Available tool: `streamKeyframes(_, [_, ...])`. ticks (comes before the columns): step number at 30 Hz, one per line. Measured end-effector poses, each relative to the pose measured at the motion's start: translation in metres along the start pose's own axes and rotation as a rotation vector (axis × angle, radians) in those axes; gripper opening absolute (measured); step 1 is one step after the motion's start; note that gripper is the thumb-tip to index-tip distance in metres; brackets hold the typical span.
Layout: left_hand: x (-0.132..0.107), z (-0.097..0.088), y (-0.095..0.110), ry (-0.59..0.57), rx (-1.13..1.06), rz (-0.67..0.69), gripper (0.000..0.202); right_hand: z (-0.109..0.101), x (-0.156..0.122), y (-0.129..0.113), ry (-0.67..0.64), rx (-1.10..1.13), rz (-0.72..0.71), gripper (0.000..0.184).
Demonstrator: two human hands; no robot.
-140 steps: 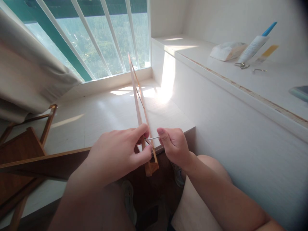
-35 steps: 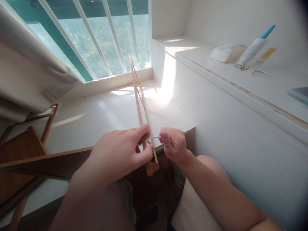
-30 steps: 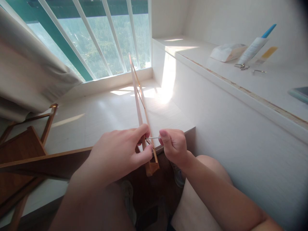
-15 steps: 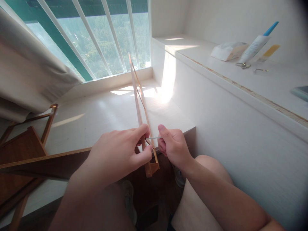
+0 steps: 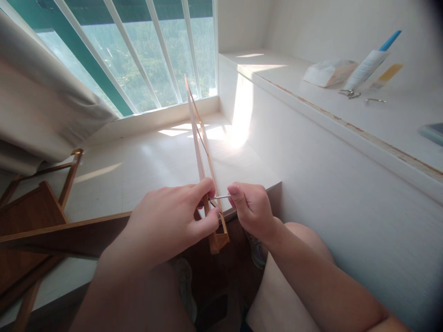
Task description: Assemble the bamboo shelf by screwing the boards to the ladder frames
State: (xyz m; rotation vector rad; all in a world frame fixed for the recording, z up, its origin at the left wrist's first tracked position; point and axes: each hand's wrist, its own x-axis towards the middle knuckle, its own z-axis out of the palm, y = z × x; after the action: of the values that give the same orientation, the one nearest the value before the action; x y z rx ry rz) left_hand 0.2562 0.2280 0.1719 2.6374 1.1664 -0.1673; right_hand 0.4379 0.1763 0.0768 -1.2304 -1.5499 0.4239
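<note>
My left hand [image 5: 173, 216] is closed around one rail of a narrow wooden frame [image 5: 197, 152], thumb and forefinger on either side of the rail near its lower end. The frame stands up at a slant, its far end towards the window. My right hand [image 5: 251, 207] is a fist, thumb on top, gripping a thin metal tool [image 5: 221, 197] like a hex key or slim screwdriver. Its shaft runs left to the rail between my left fingers. My fist hides the tool's other end, and its tip's contact with the rail is hard to make out.
A wooden panel [image 5: 69, 235] and another wooden frame [image 5: 71, 180] lie at the left. On the right ledge [image 5: 311, 108] sit a white tube [image 5: 367, 69], a plastic bag [image 5: 328, 74], small metal pieces [image 5: 351, 94] and a phone-like object [image 5: 432, 133]. A curtain [image 5: 44, 92] hangs beside the barred window [image 5: 145, 55].
My right fist has turned slightly about the tool, and its thumb has shifted. My left hand and the wooden frame have hardly moved.
</note>
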Motion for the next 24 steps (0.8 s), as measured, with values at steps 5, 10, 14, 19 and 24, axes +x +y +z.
streamKeyframes(5, [-0.0002, -0.0006, 0.0009, 0.008, -0.007, 0.000, 0.024, 0.0016, -0.0007, -0.0019, 0.007, 0.040, 0.045, 0.048])
streamKeyframes(10, [0.0008, 0.0001, 0.0004, 0.005, -0.011, 0.003, 0.025, 0.0008, -0.0012, -0.0032, 0.034, 0.128, 0.134, 0.051])
streamKeyframes(14, [0.0012, 0.0005, -0.0004, 0.007, -0.007, -0.003, 0.023, -0.0012, 0.0000, -0.0020, 0.019, 0.053, 0.038, 0.049])
streamKeyframes(19, [0.0010, 0.0008, -0.0009, 0.015, -0.007, 0.010, 0.024, 0.0006, -0.0001, 0.0004, 0.023, 0.023, -0.017, 0.045])
streamKeyframes(24, [0.0004, 0.0008, -0.0004, 0.007, -0.006, 0.007, 0.024, 0.0033, -0.0004, 0.0021, 0.046, 0.051, -0.029, 0.043])
